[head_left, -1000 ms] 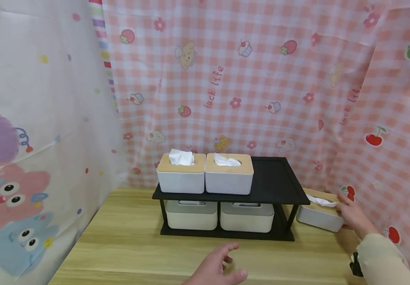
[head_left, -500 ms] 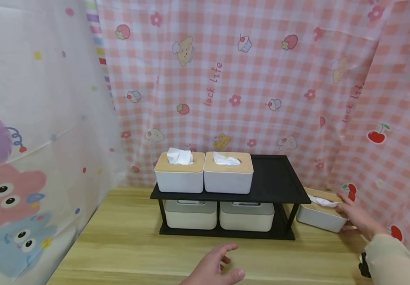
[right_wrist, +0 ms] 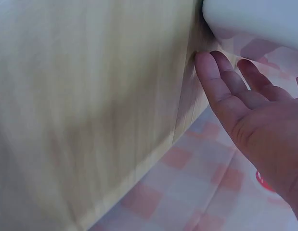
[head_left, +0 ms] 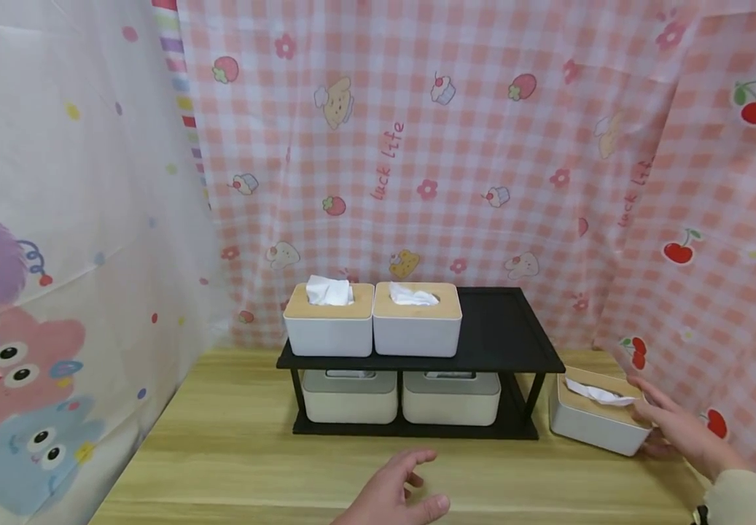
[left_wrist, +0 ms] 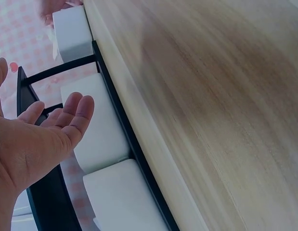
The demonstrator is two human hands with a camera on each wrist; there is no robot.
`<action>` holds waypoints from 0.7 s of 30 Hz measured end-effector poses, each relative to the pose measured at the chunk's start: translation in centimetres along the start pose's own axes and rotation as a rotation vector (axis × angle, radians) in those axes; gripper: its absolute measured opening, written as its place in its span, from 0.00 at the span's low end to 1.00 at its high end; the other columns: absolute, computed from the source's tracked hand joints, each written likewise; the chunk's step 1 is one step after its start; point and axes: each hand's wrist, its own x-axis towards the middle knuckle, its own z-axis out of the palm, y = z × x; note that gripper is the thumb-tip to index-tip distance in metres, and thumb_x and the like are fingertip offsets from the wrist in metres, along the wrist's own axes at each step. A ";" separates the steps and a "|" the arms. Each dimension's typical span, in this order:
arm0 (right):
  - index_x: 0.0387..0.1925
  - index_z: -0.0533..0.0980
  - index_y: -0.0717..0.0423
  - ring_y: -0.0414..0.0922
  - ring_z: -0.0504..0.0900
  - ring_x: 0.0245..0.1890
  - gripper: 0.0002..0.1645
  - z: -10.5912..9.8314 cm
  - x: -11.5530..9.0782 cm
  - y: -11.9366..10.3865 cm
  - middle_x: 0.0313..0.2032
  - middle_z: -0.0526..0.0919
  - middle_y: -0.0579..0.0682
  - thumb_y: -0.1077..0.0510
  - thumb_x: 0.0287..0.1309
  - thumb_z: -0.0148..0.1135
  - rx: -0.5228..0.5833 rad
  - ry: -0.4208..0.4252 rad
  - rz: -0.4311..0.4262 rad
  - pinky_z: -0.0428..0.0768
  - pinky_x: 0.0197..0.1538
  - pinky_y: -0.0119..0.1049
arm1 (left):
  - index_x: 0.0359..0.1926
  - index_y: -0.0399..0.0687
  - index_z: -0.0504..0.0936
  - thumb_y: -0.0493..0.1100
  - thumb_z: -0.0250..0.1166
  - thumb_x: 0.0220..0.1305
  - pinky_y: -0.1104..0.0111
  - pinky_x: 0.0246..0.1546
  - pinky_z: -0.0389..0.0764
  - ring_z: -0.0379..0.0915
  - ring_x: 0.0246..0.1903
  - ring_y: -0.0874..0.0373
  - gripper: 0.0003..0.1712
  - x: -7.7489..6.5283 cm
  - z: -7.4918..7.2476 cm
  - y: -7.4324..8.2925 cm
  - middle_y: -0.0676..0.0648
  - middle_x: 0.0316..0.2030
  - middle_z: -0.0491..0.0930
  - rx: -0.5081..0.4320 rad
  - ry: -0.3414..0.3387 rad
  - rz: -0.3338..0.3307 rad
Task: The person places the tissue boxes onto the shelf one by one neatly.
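Observation:
At the right end of the table, my right hand holds the right end of a white tissue box with a wood-look lid and a tissue sticking out. Some fingers lie on the lid and others are low by its end. The right wrist view shows those fingers stretched along the box's lower edge. The box is turned at an angle beside the black two-tier rack. My left hand hovers in front of the rack, fingers loosely bent, holding nothing.
Two white tissue boxes with wood-look lids, a left one and a right one, stand on the upper tier. Below them are two cream boxes with grey lids. Checked cloth hangs behind and at the right.
My right hand and the tissue box have come nearer to me, and the box sits slightly further forward beside the rack. My left hand has stayed about where it was.

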 end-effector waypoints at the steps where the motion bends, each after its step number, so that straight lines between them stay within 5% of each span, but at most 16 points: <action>1: 0.85 0.26 0.47 0.48 0.84 0.54 0.49 0.0 -0.2 0.1 0.73 0.60 0.80 0.40 0.84 0.42 0.004 -0.001 0.008 0.88 0.54 0.46 | 0.73 0.56 0.76 0.61 0.72 0.70 0.59 0.49 0.81 0.78 0.57 0.51 0.35 0.0 0.0 0.0 0.43 0.71 0.74 -0.004 -0.003 0.002; 5: 0.87 0.30 0.42 0.53 0.82 0.60 0.48 0.0 -1.4 0.5 0.76 0.50 0.82 0.44 0.82 0.44 0.006 -0.025 -0.002 0.88 0.55 0.48 | 0.72 0.56 0.76 0.60 0.72 0.70 0.58 0.51 0.82 0.78 0.57 0.51 0.35 0.0 0.0 0.0 0.43 0.71 0.74 -0.010 -0.006 -0.001; 9: 0.80 0.41 0.08 0.50 0.78 0.60 0.40 0.1 -2.8 1.3 0.74 0.49 0.82 0.47 0.83 0.44 0.053 -0.111 -0.040 0.87 0.55 0.52 | 0.72 0.56 0.76 0.61 0.73 0.69 0.53 0.52 0.83 0.78 0.56 0.51 0.35 0.0 0.0 -0.1 0.44 0.71 0.74 -0.014 -0.003 -0.026; 12: 0.70 0.51 -0.05 0.49 0.77 0.59 0.36 0.6 -3.5 1.7 0.74 0.40 0.81 0.49 0.84 0.43 0.114 -0.210 -0.080 0.87 0.55 0.57 | 0.72 0.53 0.76 0.61 0.74 0.68 0.50 0.52 0.84 0.77 0.55 0.51 0.38 0.0 0.1 -0.2 0.44 0.70 0.74 -0.025 -0.002 -0.054; 16: 0.68 0.55 -0.06 0.51 0.75 0.60 0.36 1.9 -4.1 1.8 0.76 0.27 0.77 0.51 0.84 0.45 0.151 -0.281 -0.090 0.88 0.55 0.60 | 0.72 0.51 0.76 0.61 0.75 0.67 0.48 0.51 0.85 0.78 0.53 0.50 0.39 0.3 0.5 -0.3 0.44 0.70 0.75 -0.039 -0.001 -0.078; 21: 0.63 0.61 -0.05 0.53 0.75 0.58 0.33 3.6 -4.5 1.3 0.75 0.23 0.76 0.51 0.85 0.45 0.185 -0.335 -0.094 0.88 0.55 0.60 | 0.72 0.49 0.76 0.58 0.75 0.68 0.53 0.50 0.84 0.78 0.52 0.50 0.38 0.4 0.9 -0.2 0.44 0.69 0.76 -0.045 -0.014 -0.044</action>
